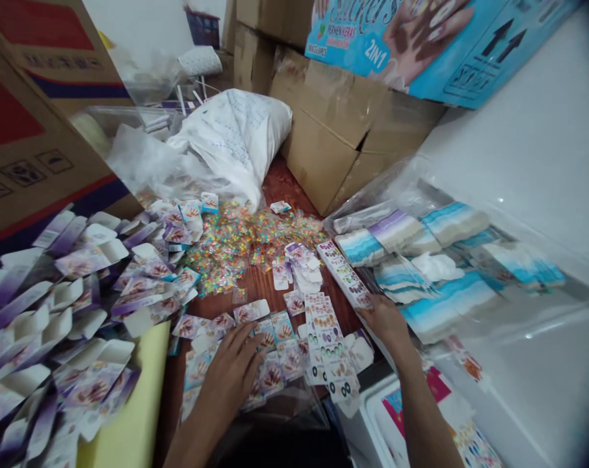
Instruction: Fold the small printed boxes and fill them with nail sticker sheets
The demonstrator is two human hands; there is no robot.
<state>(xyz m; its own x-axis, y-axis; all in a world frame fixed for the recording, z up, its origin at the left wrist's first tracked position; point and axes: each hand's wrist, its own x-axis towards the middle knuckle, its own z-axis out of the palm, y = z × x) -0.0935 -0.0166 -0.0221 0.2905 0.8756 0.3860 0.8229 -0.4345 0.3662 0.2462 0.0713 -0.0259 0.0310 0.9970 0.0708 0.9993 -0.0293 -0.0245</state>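
Observation:
My left hand (231, 370) lies flat with its fingers apart on a spread of small nail-art cards (270, 364), holding nothing I can make out. My right hand (387, 322) rests at the edge of the wooden table, its fingertips on a long strip of printed nail sticker sheets (343, 273). Between my hands lies a loose stack of similar sheets (326, 344). Farther up, a heap of tiny colourful plastic packets (246, 244) covers the tabletop.
Purple-and-white folded card packaging (65, 305) piles up on the left over a yellow board (138, 396). Blue-and-white packs in clear plastic (435, 266) lie on the right. A white sack (236, 136) and cardboard cartons (338, 123) stand behind.

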